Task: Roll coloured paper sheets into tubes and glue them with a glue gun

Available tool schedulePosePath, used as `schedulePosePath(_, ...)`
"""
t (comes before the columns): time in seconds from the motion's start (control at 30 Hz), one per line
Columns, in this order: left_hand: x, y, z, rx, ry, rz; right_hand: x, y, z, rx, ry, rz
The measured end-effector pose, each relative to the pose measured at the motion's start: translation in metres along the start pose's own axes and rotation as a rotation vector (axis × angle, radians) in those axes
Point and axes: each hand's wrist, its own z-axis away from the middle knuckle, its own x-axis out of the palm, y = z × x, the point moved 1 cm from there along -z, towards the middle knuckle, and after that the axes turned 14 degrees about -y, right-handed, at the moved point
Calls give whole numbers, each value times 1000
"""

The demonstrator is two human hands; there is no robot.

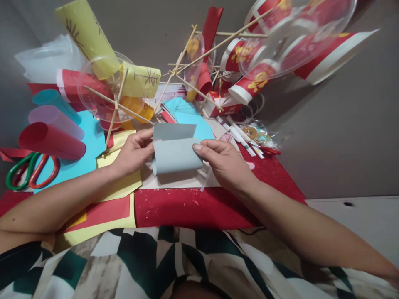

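A pale blue paper sheet (pixel 175 150), curled over itself, sits above the red table (pixel 199 207) at centre, pinched at nine o'clock by the left hand (pixel 134 151) and three o'clock by the right hand (pixel 222 160), scissors (pixel 29 170) farther toward nine o'clock.

scissors (pixel 31 170) far left | red paper roll (pixel 51 141) just above them | stick frame (pixel 116 106) behind | red cups (pixel 252 81) upper right

Left hand (pixel 134 150) and right hand (pixel 218 160) both pinched closed; forearms angled inward.
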Motion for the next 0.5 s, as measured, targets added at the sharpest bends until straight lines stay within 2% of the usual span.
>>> schedulePosePath(0.23, 6, 4, 8, 159, -5, -189, 6, -4, 1, 74, -3, -197)
schedulePosePath(0.33, 2, -3, 10, 293, 7, -348, 6, -4, 1, 111, 22, -270)
schedulePosePath(0.43, -2, -10, 11, 460, -28, -513, 6, -3, 2, 113, 40, -295)
schedulePosePath(0.5, -3, -12, 11, 515, -53, -597, 5, -2, 2, 111, 43, -315)
